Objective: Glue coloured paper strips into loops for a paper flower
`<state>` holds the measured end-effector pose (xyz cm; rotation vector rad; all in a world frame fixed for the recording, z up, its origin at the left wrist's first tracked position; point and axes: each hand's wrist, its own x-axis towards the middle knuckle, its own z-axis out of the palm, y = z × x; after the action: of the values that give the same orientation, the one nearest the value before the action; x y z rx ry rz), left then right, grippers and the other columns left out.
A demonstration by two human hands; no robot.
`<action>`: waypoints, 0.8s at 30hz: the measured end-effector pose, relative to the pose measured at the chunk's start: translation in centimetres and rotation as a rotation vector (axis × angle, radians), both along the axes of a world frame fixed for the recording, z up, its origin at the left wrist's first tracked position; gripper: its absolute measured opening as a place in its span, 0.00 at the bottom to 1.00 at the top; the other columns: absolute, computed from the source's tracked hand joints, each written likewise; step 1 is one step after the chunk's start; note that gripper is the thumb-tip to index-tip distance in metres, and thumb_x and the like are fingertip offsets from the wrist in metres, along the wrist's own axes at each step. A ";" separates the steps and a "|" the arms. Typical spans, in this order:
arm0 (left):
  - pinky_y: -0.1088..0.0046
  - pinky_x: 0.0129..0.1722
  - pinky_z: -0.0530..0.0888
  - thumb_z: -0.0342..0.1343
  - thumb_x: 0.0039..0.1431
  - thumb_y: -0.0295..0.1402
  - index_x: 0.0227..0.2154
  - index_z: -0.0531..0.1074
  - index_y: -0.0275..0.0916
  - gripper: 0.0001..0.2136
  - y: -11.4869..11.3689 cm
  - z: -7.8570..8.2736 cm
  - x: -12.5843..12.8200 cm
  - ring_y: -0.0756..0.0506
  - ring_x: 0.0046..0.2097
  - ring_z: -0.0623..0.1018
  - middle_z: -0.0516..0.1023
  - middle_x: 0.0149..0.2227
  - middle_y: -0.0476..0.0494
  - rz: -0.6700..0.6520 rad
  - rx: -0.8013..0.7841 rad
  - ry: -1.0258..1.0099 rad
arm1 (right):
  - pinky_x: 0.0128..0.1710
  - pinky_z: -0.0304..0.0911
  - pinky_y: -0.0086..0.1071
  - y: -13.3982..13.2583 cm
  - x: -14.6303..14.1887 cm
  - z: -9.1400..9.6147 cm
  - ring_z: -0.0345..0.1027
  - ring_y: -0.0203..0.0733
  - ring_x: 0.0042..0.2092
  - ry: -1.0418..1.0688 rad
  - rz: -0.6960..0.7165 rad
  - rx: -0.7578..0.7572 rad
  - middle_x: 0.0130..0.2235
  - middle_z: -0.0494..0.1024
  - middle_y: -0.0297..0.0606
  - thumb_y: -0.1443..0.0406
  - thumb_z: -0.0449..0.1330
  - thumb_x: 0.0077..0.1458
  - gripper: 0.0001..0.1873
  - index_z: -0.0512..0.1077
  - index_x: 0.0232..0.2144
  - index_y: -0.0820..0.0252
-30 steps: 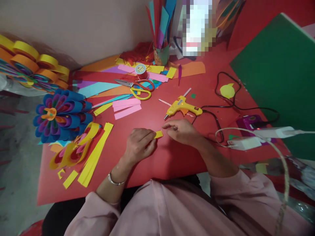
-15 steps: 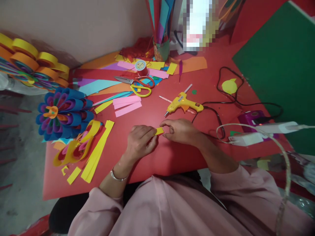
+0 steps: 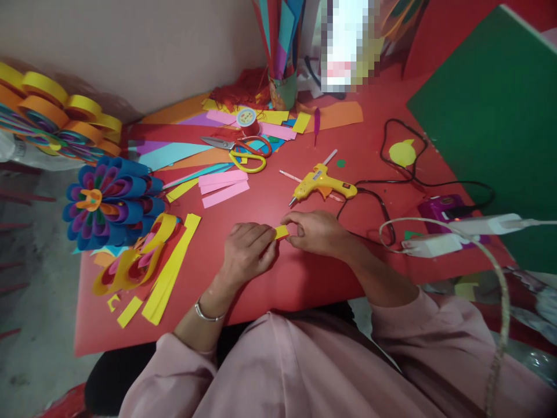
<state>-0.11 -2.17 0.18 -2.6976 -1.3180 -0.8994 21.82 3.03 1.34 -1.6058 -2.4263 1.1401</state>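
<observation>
In front of my body, my left hand (image 3: 250,249) is closed over a small yellow paper strip (image 3: 282,233), pressing it near the red table. The rest of the strip is hidden under the fingers. Opposite it, my right hand (image 3: 319,233) has thumb and forefinger curled around a small pink paper piece (image 3: 292,230) at the strip's right end. Just beyond my right hand lies a yellow hot glue gun (image 3: 324,184), its nozzle pointing down and left. Left of my hands are loose yellow paper strips (image 3: 172,273) and a chain of yellow paper loops (image 3: 126,270).
Scissors (image 3: 250,157), a thread spool (image 3: 248,122) and pink strips (image 3: 224,187) lie further back. A blue and purple paper flower (image 3: 115,200) stands left. At right are a black cord (image 3: 383,152), a purple power box (image 3: 441,209) and white plugs (image 3: 435,244).
A pink piece now shows between the yellow strip and my right fingertips. Both hands stay almost in place; the whole view has shifted slightly.
</observation>
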 end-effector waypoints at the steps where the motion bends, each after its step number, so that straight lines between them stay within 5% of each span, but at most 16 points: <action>1: 0.63 0.42 0.75 0.62 0.62 0.29 0.45 0.75 0.43 0.09 0.0 0.0 0.0 0.43 0.40 0.83 0.86 0.41 0.45 0.002 0.002 0.004 | 0.34 0.55 0.33 0.0 0.0 0.1 0.75 0.42 0.36 0.003 -0.003 -0.006 0.33 0.83 0.29 0.59 0.63 0.55 0.22 0.78 0.53 0.46; 16: 0.64 0.42 0.73 0.61 0.62 0.29 0.43 0.76 0.42 0.07 0.0 0.1 -0.1 0.45 0.40 0.83 0.86 0.40 0.46 0.002 -0.011 0.041 | 0.35 0.58 0.32 -0.2 0.3 0.0 0.74 0.40 0.33 0.120 -0.071 -0.058 0.28 0.81 0.28 0.62 0.61 0.56 0.23 0.77 0.55 0.50; 24: 0.64 0.42 0.72 0.60 0.64 0.29 0.43 0.75 0.42 0.06 0.0 0.2 -0.2 0.45 0.40 0.83 0.85 0.39 0.46 -0.003 -0.005 0.082 | 0.33 0.55 0.30 -1.2 1.0 -2.1 0.68 0.36 0.27 0.317 -0.148 0.065 0.24 0.76 0.27 0.60 0.59 0.61 0.09 0.78 0.39 0.54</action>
<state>-0.28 -2.20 0.36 -2.7092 -1.3021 -0.7774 22.85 1.85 -0.72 -1.4318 -2.0883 1.1742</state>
